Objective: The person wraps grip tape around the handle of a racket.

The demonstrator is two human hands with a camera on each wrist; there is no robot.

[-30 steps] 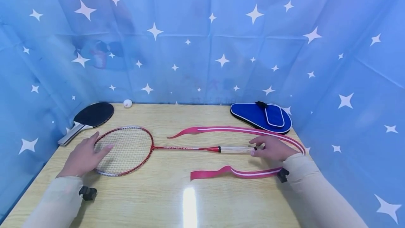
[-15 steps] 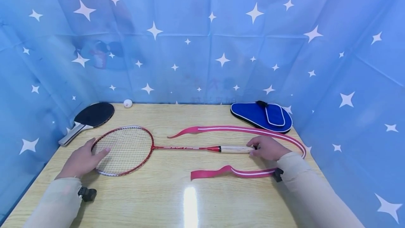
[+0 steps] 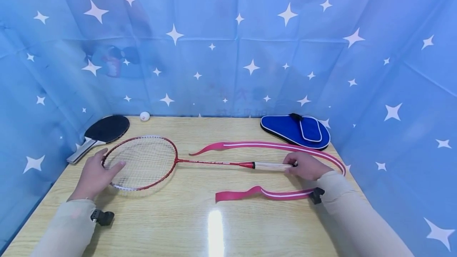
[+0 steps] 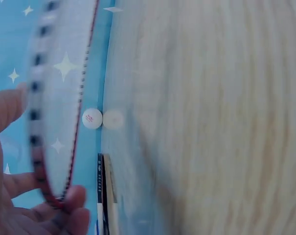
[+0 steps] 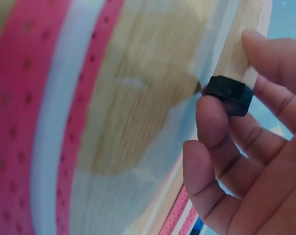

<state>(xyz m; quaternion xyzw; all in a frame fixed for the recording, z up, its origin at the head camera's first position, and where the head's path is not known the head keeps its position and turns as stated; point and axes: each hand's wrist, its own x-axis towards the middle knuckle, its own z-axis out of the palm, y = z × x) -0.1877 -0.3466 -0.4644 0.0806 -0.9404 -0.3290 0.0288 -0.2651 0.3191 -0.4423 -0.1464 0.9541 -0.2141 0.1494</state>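
A red and white badminton racket (image 3: 214, 163) lies crosswise between my hands, slightly above the table, its head to the left. My left hand (image 3: 94, 174) holds the outer rim of the head, with the thumb reaching toward the strings (image 3: 143, 162); in the left wrist view the fingers (image 4: 77, 223) curl at the rim (image 4: 37, 142). At the other end my right hand (image 3: 308, 165) pinches the pale handle (image 3: 271, 166) near its butt. The black butt cap (image 5: 230, 95) shows between thumb and fingers in the right wrist view. A pink grip tape (image 3: 242, 196) with a white stripe loops around the right hand.
A black table tennis bat (image 3: 107, 129) lies at the back left, beside a white ball (image 3: 144, 116). At the back right rests a blue bat case (image 3: 285, 128). Blue star-printed cloth (image 3: 214, 50) stands around the wooden table (image 3: 171, 225).
My right hand has closed on the handle end, and the left on the rim. The racket has risen a little off the table and shifted slightly to the right.
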